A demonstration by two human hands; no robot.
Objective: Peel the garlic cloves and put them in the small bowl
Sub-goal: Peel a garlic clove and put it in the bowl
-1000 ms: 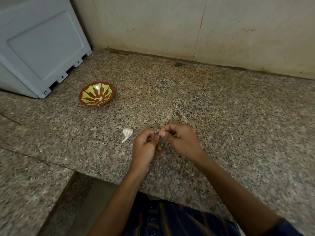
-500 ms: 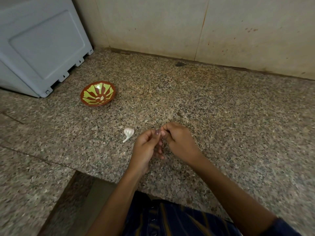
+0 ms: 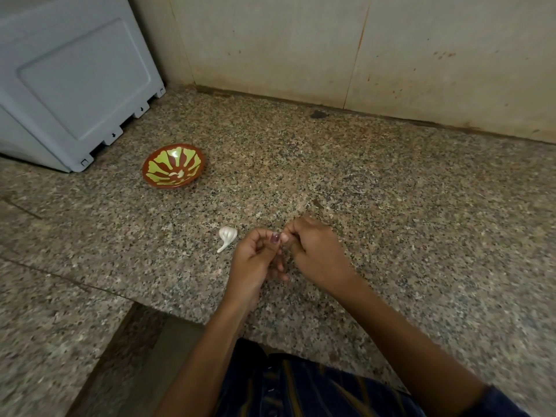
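Close together over the granite counter (image 3: 391,206), the left hand (image 3: 255,260) and right hand (image 3: 316,251) pinch something too small to make out. A garlic bulb (image 3: 227,234) lies just left of the left hand — the small bowl (image 3: 174,165) sits farther beyond it, well apart.

Speckled granite surface (image 3: 391,206), polished, faintly glossy. Glazed, shiny small bowl (image 3: 173,165), far left. Papery white garlic (image 3: 227,236), ribbed, matt. Smooth grey plastic casing (image 3: 75,79), matt. Stained, dull wall tiles (image 3: 270,46) behind.
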